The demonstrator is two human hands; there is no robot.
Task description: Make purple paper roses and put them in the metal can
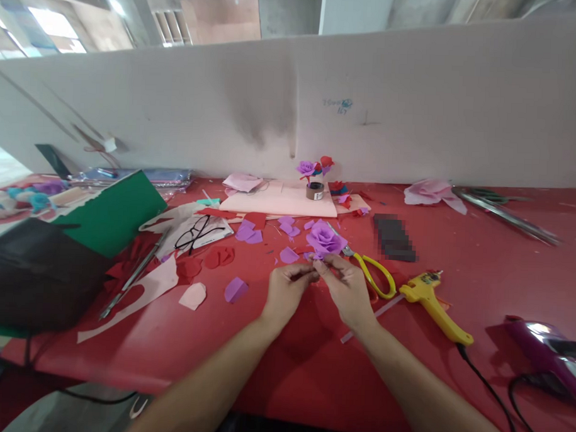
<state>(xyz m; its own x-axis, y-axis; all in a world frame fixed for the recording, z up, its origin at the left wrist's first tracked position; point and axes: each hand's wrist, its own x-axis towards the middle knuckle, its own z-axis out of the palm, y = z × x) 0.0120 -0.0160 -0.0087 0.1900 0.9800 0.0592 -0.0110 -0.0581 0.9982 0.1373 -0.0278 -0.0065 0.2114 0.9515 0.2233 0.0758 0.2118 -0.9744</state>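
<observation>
My left hand (288,288) and my right hand (345,287) meet above the red table (287,354), fingertips pinched together around a small purple piece that I cannot make out clearly. Just beyond the fingertips lies a purple foam rose (325,238). Loose purple petals (237,290) and red petals (219,257) are scattered to the left of my hands. Yellow-handled scissors (373,274) lie right beside my right hand.
A yellow glue gun (433,301) with a black cord lies at the right, a purple hair dryer (545,354) beyond it. Black glasses (197,233), green (113,213) and black sheets sit left. A small holder with finished flowers (315,173) stands on pink sheets by the white partition.
</observation>
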